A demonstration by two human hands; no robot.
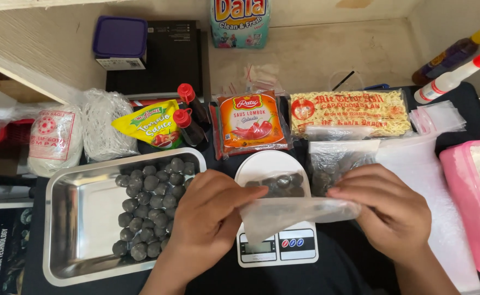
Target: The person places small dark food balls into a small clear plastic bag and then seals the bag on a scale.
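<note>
My left hand (210, 218) and my right hand (387, 210) both grip a small clear plastic bag (294, 214), stretched between them just above a white kitchen scale (275, 246). Several grey meatballs (281, 184) rest on the scale's round platform behind the bag. To the left, a steel tray (81, 224) holds many more grey meatballs (149, 210) along its right side, right beside my left hand. A filled clear bag of meatballs (330, 166) lies behind my right hand.
Along the back lie a white noodle pack (54, 139), a yellow sauce pouch (152, 124), two red-capped bottles (190, 114), an orange sauce pack (252, 124) and a dry noodle pack (349, 112). A pink tub of white powder (477, 191) stands at the right. Spare clear bags (439, 117) lie nearby.
</note>
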